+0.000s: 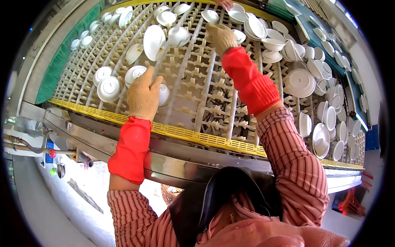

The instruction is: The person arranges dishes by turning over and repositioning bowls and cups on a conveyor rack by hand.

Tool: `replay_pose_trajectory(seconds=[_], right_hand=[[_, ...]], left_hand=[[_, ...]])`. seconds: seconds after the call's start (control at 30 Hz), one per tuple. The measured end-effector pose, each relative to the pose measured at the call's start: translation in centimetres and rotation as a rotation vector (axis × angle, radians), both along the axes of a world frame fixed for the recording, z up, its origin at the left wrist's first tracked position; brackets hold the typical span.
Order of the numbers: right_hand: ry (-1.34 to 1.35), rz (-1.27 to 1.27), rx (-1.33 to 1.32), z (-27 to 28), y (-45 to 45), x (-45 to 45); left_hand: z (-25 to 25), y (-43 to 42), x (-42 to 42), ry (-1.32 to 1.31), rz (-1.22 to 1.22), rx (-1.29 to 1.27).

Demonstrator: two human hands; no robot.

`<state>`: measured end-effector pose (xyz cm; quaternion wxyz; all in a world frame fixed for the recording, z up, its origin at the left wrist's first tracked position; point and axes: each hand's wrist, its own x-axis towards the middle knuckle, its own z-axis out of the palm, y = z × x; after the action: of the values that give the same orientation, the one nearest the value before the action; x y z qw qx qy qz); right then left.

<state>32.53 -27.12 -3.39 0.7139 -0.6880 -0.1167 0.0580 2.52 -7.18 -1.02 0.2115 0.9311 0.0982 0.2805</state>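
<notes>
My left hand (144, 94), in a tan glove with a red sleeve cover, is over the peg conveyor with thumb and forefinger apart. It overlaps one white bowl (132, 75), and another white bowl (163, 95) shows at its right side; whether it touches them I cannot tell. My right hand (222, 38), gloved the same way, reaches to the far part of the conveyor. A white bowl (238, 36) sits beside it, and a small white bowl (210, 16) lies just beyond. Its fingers are mostly hidden behind the back of the hand.
White conveyor pegs (193, 92) run between yellow edge strips (197, 136). Piled white bowls (302, 80) fill the right side. A white oval dish (154, 43) stands tilted farther left. Another person's hand (224, 4) shows at the far edge. A green belt (325, 39) carries more dishes.
</notes>
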Motion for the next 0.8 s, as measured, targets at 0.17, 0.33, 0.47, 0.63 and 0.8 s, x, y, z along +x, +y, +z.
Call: replay_pose_trajectory(seconds=[0.17,0.33,0.47,0.63,0.8], right_hand=[[0.034,-0.554,-0.431,1.3,-5.4,-2.0],[0.146,-0.352,-0.283,-1.8,-7.6,4.0],[-0.065,-0.256,-0.454,-4.9,-7.3,9.3],[-0.588,-0.203,-0.986,-0.1,-5.7,4.6],[-0.812,-0.042,-0.998,1.4,-4.7,1.8]], left_hand=[[0.3,-1.7,0.4,0.014,-0.085,-0.144],[0.7,-3.7,0.5,0.140,-0.108,-0.193],[-0.2,-4.3,0.4,0.086,-0.108,-0.247],[-0.5,-5.0,0.3,0.076,-0.121,-0.326],[-0.7,-5.2,0.1,0.079,-0.122,-0.309]])
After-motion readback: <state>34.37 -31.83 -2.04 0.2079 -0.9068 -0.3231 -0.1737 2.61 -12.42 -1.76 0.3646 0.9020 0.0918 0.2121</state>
